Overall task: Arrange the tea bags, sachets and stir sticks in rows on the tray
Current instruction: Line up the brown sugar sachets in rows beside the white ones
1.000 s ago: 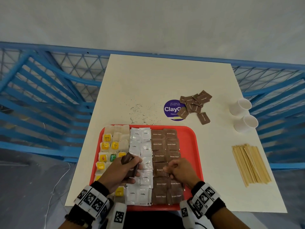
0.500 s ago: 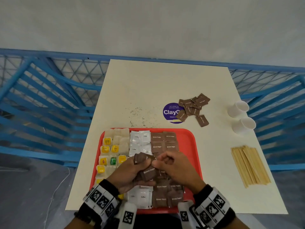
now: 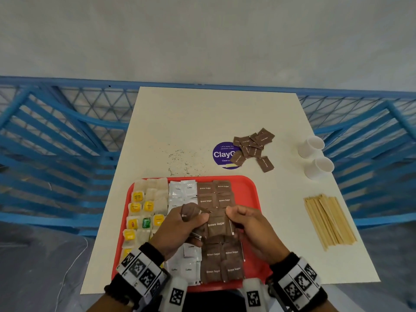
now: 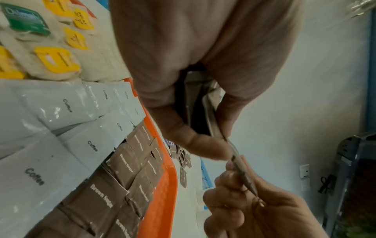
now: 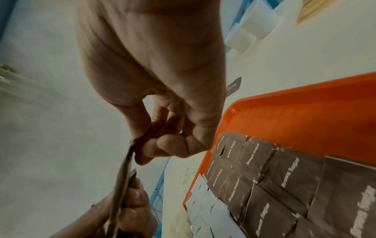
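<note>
The table [image 3: 202, 122] carried the red tray [image 3: 249, 190] at its near edge. On the tray lay the tea bags [image 3: 144, 208] at the left, white coffee sachets [image 3: 182, 190] in the middle and brown sugar sachets [image 3: 216, 194] to their right. The stir sticks [image 3: 328, 221] sat in a bundle on the table right of the tray, with 2 white cups [image 3: 315, 156] beyond them and loose brown sachets [image 3: 254, 147] by a purple sticker [image 3: 222, 154]. Above the tray my left hand [image 3: 177, 230] gripped a small stack of sugar sachets [image 3: 191, 213], while my right hand [image 3: 254, 230] pinched the edge of 1 sugar sachet [image 3: 218, 225] between thumb and fingers.
</note>
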Demonstrator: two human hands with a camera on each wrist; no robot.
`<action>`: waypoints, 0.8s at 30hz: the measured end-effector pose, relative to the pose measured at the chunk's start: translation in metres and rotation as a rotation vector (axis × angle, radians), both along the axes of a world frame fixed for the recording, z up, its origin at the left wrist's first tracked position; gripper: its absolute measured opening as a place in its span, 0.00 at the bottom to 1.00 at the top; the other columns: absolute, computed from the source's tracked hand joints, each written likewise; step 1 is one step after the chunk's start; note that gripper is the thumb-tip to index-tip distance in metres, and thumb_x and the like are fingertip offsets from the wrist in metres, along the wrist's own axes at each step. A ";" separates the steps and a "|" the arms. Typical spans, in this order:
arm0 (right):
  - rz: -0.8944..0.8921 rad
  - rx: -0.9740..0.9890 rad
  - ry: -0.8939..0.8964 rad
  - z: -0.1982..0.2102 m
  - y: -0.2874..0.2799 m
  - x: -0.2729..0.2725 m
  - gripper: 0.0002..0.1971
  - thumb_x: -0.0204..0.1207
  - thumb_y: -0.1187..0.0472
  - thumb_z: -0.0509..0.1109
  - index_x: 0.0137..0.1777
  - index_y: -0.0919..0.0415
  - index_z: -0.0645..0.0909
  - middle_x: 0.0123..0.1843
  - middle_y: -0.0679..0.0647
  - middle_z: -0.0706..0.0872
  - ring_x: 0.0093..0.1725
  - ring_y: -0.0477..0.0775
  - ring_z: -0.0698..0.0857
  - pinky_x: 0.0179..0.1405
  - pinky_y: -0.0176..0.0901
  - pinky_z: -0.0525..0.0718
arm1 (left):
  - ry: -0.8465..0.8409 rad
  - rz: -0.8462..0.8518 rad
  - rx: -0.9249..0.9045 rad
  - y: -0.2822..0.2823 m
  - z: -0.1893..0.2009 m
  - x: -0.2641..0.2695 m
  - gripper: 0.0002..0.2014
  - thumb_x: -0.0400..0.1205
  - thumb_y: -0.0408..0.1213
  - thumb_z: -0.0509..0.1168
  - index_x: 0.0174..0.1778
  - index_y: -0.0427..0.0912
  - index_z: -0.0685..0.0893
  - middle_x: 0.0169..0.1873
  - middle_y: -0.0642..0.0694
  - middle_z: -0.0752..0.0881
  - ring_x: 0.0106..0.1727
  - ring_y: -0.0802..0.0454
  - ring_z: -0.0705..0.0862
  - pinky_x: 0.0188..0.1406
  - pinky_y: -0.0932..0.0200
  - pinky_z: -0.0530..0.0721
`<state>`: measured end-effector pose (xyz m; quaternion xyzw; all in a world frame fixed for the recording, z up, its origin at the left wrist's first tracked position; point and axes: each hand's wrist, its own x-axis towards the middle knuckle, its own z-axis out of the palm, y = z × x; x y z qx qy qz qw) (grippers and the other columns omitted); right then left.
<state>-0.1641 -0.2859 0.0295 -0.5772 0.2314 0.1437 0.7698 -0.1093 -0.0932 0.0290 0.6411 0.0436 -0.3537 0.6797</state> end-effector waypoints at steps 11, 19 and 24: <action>0.098 -0.284 -0.083 0.017 -0.018 0.000 0.07 0.69 0.66 0.82 0.43 0.66 0.87 0.31 0.52 0.87 0.27 0.44 0.82 0.29 0.34 0.79 | -0.083 0.054 0.027 -0.005 0.001 0.009 0.15 0.80 0.35 0.73 0.52 0.24 0.82 0.37 0.33 0.86 0.34 0.44 0.86 0.26 0.55 0.86; 0.045 -0.391 -0.146 0.008 -0.030 0.009 0.03 0.76 0.66 0.77 0.41 0.64 0.89 0.26 0.49 0.85 0.24 0.40 0.78 0.28 0.28 0.76 | -0.091 0.074 0.025 -0.001 0.002 0.006 0.15 0.84 0.36 0.70 0.51 0.24 0.79 0.38 0.36 0.88 0.37 0.46 0.88 0.28 0.55 0.86; 0.117 -0.490 0.107 -0.050 -0.057 0.001 0.05 0.75 0.62 0.79 0.39 0.61 0.88 0.26 0.51 0.83 0.26 0.44 0.76 0.29 0.31 0.76 | 0.023 0.114 0.052 0.020 -0.003 -0.004 0.06 0.85 0.33 0.68 0.48 0.32 0.83 0.42 0.32 0.90 0.39 0.43 0.89 0.26 0.55 0.86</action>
